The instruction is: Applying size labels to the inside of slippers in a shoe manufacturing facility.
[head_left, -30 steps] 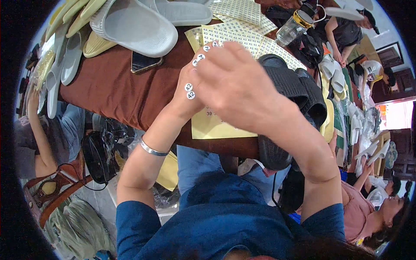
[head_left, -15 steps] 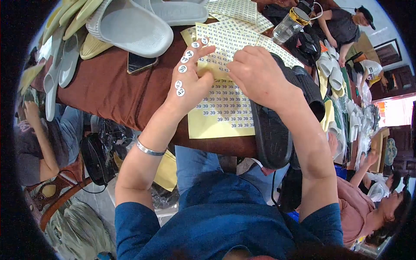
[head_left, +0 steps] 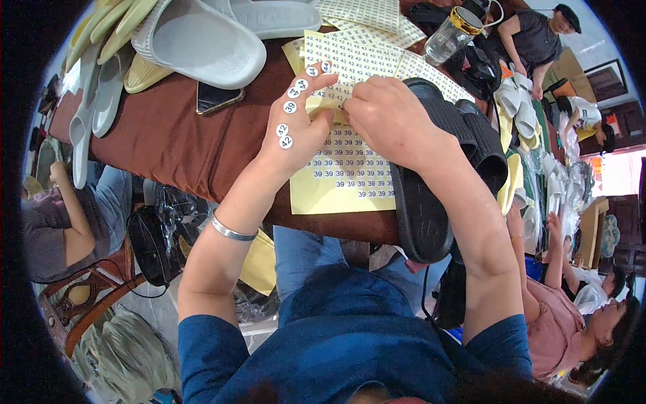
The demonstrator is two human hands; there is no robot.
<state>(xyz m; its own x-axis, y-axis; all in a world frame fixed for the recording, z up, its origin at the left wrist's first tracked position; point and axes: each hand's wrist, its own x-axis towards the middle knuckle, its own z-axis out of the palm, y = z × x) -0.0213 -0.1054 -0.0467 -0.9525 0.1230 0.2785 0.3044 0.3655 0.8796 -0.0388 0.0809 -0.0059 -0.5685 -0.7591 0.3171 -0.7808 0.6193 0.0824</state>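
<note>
Several round white stickers with printed marks cling to the back and fingers of my left hand [head_left: 293,135]. Its thumb and fingers close on the curled lower edge of a yellow-backed sticker sheet [head_left: 350,50]. Closely beside it, my right hand [head_left: 393,121] has its fingers bunched against the same sheet; whatever sits between the fingertips is hidden. Underneath lies another yellow sticker sheet [head_left: 336,195] with rows of printed labels. A black slide sandal [head_left: 424,222] lies beside my right hand, partly under the wrist, and a second black sandal [head_left: 490,158] is to its right.
Grey slides [head_left: 232,54] and yellow slides [head_left: 145,77] pile up at the far left, near a phone [head_left: 219,97]. At the far right stands a clear jar [head_left: 447,40] with a gold lid. More sticker sheets [head_left: 360,13] lie behind. People sit to both sides.
My right hand has shifted slightly left, toward my left hand. My left hand has moved a little right. The sheets and sandals stay nearly in place.
</note>
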